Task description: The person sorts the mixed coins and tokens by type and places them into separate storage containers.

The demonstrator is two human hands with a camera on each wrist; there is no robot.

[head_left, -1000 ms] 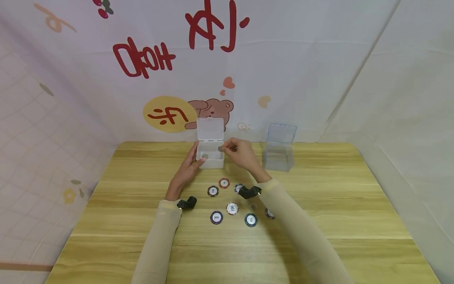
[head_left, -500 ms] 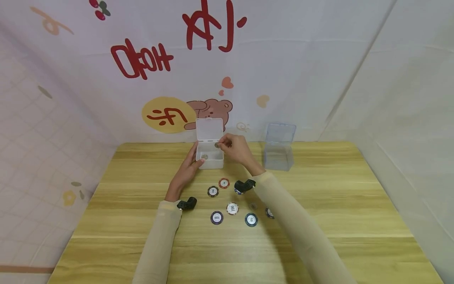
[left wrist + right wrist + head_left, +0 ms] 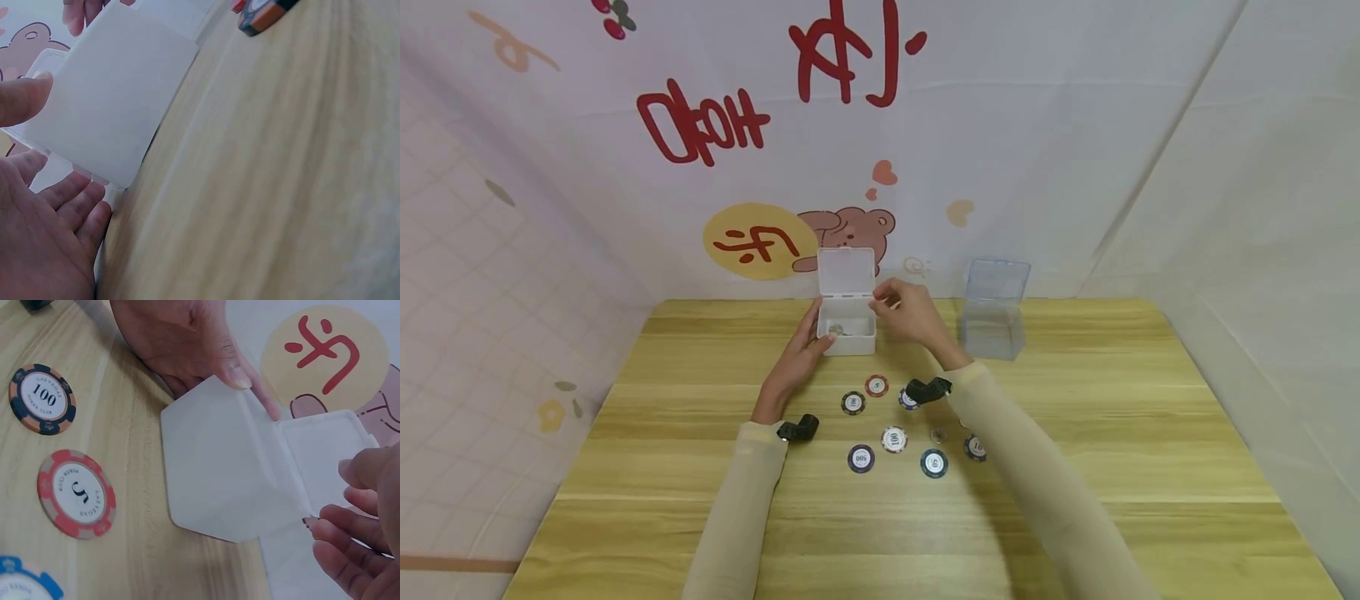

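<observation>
The white plastic box (image 3: 849,344) stands with its lid raised at the back of the table, silvery coins (image 3: 837,329) lying on its floor. My left hand (image 3: 792,365) grips its left side, thumb over the front corner and fingers along the wall. At the box's right rim hovers my right hand (image 3: 910,315); its loosely bent fingers hold nothing that I can see. In the right wrist view the right fingers (image 3: 353,534) are beside the raised lid (image 3: 325,462). From both wrist views the box's inside is hidden.
A clear bluish box (image 3: 992,329), lid up, stands to the right. Several poker chips lie in front, among them a red chip (image 3: 876,385), a purple chip (image 3: 861,458) and a green chip (image 3: 934,463). A coin (image 3: 937,435) lies among them. A cloth wall (image 3: 1037,167) rises behind.
My right hand brought a coin over the white box and let it go; another coin now shows inside. That hand has drawn back slightly right. My left hand stays on the box.
</observation>
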